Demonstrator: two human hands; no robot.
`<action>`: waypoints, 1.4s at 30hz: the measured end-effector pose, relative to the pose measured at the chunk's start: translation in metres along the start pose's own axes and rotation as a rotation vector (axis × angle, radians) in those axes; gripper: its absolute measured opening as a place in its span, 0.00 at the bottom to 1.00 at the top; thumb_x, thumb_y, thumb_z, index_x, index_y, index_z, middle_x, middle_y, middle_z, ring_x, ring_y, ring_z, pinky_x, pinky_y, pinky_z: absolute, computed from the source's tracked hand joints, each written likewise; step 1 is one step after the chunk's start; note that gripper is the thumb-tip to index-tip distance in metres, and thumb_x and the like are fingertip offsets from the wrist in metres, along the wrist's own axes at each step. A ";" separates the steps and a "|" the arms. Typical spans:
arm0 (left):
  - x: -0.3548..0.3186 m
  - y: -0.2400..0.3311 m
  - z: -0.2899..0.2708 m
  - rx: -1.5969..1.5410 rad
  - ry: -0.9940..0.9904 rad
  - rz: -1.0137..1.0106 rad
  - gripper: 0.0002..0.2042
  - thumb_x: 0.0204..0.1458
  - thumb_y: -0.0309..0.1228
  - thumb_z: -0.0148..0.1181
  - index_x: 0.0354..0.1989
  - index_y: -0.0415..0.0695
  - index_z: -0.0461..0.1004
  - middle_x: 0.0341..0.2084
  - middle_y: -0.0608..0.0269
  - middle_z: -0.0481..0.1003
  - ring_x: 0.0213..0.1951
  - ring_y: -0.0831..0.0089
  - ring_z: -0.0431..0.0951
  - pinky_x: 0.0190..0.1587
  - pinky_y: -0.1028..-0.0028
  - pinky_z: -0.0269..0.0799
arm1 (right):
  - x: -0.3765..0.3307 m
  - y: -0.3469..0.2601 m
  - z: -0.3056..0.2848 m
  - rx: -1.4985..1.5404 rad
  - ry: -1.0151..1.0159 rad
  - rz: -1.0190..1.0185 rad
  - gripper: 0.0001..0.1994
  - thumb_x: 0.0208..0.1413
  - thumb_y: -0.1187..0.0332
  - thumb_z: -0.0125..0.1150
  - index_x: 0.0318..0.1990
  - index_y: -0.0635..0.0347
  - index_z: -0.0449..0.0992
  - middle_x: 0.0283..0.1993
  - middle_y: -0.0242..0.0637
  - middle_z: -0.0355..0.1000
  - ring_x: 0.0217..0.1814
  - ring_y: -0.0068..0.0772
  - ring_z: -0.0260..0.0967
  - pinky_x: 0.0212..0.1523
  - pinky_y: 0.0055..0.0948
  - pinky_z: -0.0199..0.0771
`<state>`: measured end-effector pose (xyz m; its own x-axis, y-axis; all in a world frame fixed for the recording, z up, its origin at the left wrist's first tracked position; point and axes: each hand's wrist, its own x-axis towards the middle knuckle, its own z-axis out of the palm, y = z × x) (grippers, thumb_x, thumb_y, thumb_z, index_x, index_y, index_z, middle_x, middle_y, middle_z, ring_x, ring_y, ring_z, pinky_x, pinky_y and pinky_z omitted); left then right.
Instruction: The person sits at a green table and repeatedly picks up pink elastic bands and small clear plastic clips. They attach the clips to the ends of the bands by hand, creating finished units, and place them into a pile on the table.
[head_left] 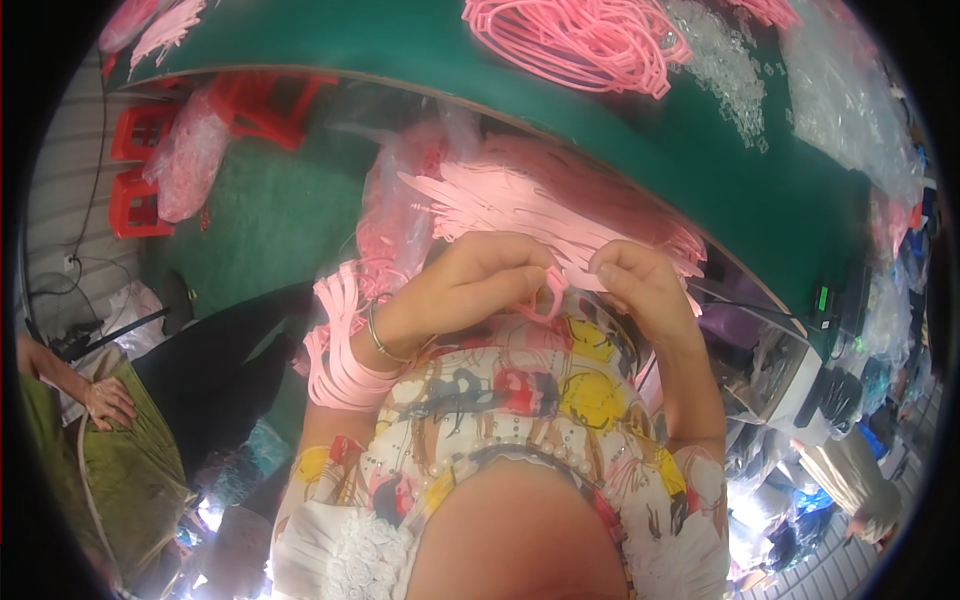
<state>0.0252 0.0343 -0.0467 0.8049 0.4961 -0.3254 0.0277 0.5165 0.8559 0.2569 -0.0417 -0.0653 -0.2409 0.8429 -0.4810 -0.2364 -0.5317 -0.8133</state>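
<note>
My left hand point(480, 285) and my right hand point(640, 285) are close together in front of my chest, fingers pinched. A pink strap point(578, 277) runs between them, each hand gripping a part of it. One end forms a small loop point(549, 295) at my left fingertips; whether a buckle is on it cannot be made out. Several finished-looking pink strap loops point(335, 350) hang around my left forearm, beside a bracelet. Just beyond my hands lies a thick bundle of flat pink straps point(530, 200), below the table's near edge.
The green table point(420, 50) curves across the far side. On it are a heap of pink strap loops point(590, 45), scattered clear plastic buckles point(735, 85) and a clear plastic bag point(850, 100). Red stools point(140, 200) and a filled bag point(190, 160) stand left. Another person's hand point(108, 402) is at far left.
</note>
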 end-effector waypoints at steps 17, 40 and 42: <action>0.009 0.001 0.000 -0.053 -0.046 -0.115 0.09 0.58 0.25 0.48 0.39 0.33 0.73 0.33 0.60 0.74 0.36 0.75 0.76 0.41 0.76 0.74 | 0.000 -0.003 -0.001 -0.058 -0.070 0.057 0.09 0.57 0.64 0.58 0.36 0.61 0.75 0.22 0.21 0.66 0.22 0.10 0.59 0.22 0.13 0.57; 0.025 -0.004 0.006 0.203 -0.072 -0.081 0.09 0.59 0.27 0.52 0.43 0.35 0.72 0.31 0.65 0.74 0.34 0.81 0.74 0.36 0.80 0.73 | 0.000 -0.005 0.004 -0.358 -0.017 -0.270 0.06 0.51 0.69 0.61 0.33 0.61 0.74 0.29 0.33 0.70 0.29 0.21 0.66 0.30 0.25 0.66; 0.026 -0.004 0.010 0.202 -0.022 -0.037 0.09 0.58 0.27 0.53 0.41 0.35 0.72 0.29 0.65 0.74 0.32 0.81 0.73 0.33 0.80 0.72 | 0.003 -0.008 0.015 -0.880 0.252 -0.714 0.07 0.47 0.69 0.63 0.31 0.61 0.73 0.32 0.36 0.70 0.33 0.32 0.68 0.33 0.32 0.66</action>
<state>0.0518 0.0385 -0.0548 0.8138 0.4630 -0.3514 0.1744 0.3821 0.9075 0.2437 -0.0367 -0.0554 -0.0991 0.9732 0.2076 0.5170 0.2286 -0.8249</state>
